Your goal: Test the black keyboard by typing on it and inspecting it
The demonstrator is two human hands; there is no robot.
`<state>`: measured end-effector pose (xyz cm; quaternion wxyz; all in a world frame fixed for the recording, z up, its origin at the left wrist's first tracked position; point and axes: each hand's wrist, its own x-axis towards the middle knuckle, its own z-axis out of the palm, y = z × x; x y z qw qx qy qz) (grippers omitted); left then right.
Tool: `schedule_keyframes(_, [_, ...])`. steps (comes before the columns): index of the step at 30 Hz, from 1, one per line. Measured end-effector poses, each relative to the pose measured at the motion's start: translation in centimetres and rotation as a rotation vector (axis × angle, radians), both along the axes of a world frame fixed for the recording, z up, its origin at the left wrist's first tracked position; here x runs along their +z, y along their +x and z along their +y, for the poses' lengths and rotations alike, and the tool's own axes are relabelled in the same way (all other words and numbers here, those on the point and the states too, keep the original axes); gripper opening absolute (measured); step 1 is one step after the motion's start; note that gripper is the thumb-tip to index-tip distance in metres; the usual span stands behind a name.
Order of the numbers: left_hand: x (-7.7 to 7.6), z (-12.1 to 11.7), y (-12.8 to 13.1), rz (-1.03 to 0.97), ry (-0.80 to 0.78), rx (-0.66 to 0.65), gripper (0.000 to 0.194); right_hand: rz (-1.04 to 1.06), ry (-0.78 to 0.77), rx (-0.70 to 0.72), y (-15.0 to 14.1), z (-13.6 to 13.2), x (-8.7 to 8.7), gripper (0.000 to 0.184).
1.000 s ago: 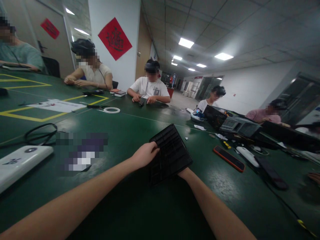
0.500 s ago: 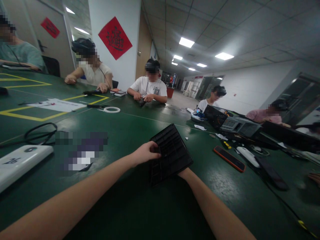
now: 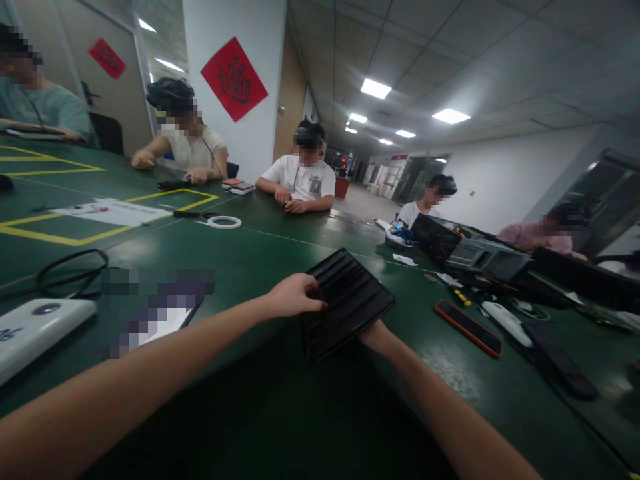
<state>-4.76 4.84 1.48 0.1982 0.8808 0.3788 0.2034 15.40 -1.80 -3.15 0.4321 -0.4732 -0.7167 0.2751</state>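
A black wallet [image 3: 350,300] with rows of card slots lies spread and tilted above the green table, in the middle of the view. My left hand [image 3: 296,295] is at its left side, thumb and fingers closed in a pinch on that part. From below, my right hand [image 3: 376,335] grips the lower right edge; its fingers are hidden behind the wallet. Whether anything sits in the slots is too dark to tell.
To the right lie an orange-edged phone [image 3: 468,328] and a white device [image 3: 506,323]. A white power bank [image 3: 45,333] is at the left near a black cable [image 3: 75,267]. A tape roll [image 3: 224,222] lies farther off. Several people sit around the green table [image 3: 240,380].
The wallet has turned slightly and shows its slotted face at a flatter angle. Both hands stay on it. The view has shifted a little.
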Motion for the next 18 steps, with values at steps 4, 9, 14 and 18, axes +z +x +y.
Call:
schedule_keyframes(4, [1.2, 4.6, -3.4, 0.111, 0.003, 0.217, 0.042, -0.421, 0.029, -0.259, 5.1, 0.9, -0.1, 0.039])
schedule_keyframes(9, [2.1, 10.5, -10.6, 0.396, 0.002, 0.550, 0.053, -0.667, -0.016, -0.523, 12.8, -0.1, -1.4, 0.040])
schedule_keyframes(14, [1.9, 13.3, -15.8, 0.580, -0.004, 0.728, 0.059, -0.787, -0.044, -0.649, 17.1, -1.0, -3.1, 0.042])
schedule_keyframes(18, [1.3, 15.4, -18.2, 0.570, -0.071, 0.800, 0.053, -0.880, -0.065, -0.775, 18.2, -1.5, -3.4, 0.045])
